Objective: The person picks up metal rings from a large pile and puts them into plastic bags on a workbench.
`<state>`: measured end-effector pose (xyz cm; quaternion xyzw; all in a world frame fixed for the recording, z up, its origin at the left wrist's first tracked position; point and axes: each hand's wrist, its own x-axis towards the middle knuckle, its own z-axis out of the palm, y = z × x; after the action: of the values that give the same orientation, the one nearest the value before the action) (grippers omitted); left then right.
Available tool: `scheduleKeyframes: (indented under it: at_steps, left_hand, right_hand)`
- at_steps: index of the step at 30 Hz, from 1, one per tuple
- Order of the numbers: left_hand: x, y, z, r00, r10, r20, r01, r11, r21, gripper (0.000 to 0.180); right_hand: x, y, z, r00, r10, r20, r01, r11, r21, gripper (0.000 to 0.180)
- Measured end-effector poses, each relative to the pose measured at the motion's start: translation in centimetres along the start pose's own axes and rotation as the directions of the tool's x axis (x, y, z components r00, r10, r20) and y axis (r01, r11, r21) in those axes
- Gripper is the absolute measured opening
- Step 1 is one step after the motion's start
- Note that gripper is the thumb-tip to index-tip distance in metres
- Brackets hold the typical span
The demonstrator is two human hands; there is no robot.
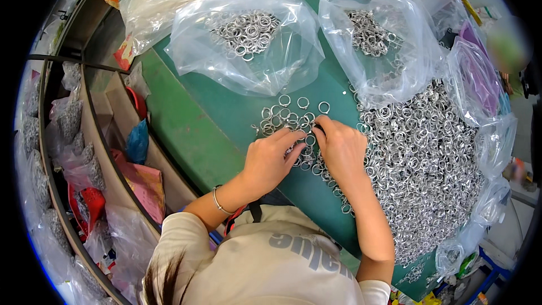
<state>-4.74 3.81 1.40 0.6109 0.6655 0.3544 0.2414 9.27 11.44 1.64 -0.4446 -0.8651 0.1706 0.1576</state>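
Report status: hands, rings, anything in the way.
Left hand and right hand both down on small cluster of metal rings, fingers bent. Grip unclear. Big ring pile alongside right.

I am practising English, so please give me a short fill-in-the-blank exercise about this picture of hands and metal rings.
1. The table top is ____ in colour.
2. The big heap of rings lies on the person's ____ side.
3. The bracelet is on the ____ wrist.
4. Both hands rest on loose ____.

Missing words: green; right; left; rings

Two hands, two clear bags of metal rings [247, 33] at the far side, one big loose heap of rings [423, 158] right.
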Motion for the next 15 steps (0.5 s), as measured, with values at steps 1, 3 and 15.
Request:
scheduleKeyframes:
  at_steps: [1, 3, 15]
  left_hand:
    - [-0.2, -0.2, -0.1, 1.0, -0.012, -0.003, 0.012, 1.0, 0.006, 0.019]
    - [-0.6, -0.7, -0.6, 1.0, -0.028, -0.002, 0.028, 0.999, 0.018, 0.016]
    - [-1.1, -0.1, 0.4, 0.999, 0.021, -0.038, -0.026, 0.992, -0.123, 0.015]
  right_hand:
    - [-0.1, 0.0, 0.0, 1.0, -0.006, -0.03, 0.007, 0.999, 0.031, 0.007]
    - [-0.7, 0.4, -0.5, 0.995, -0.006, -0.096, 0.015, 0.996, 0.092, 0.008]
    - [-31.8, 16.1, -19.3, 0.136, 0.411, -0.901, -0.916, 0.399, 0.043, 0.013]
